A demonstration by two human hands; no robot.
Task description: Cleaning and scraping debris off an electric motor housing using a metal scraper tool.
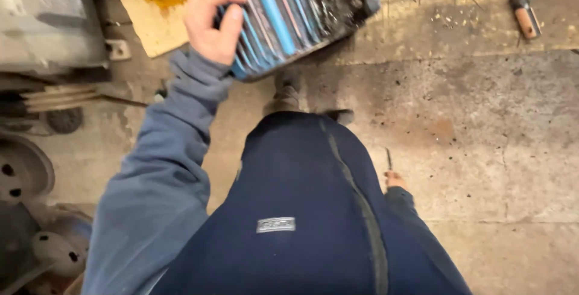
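L hand (211, 14) fingers (231, 26) are clamping the near edge of a blue ribbed metal block (295, 11), held above the floor (482, 120); block's long axis is running up-right, away from them. R hand (395, 180) is hanging low, well apart, w/ a thin rod; grip unclear.

One blue finned metal block (301, 11), one wooden-handled tool (523, 14), one cardboard sheet (151, 11), two hands: left hand (212, 14), right hand (394, 179).

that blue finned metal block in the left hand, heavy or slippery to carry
The blue finned block looks like rigid metal, so probably stiff and heavy for its size. The left hand grips only one edge, so it may tend to swing. Dark grime on the fins could make it slippery.
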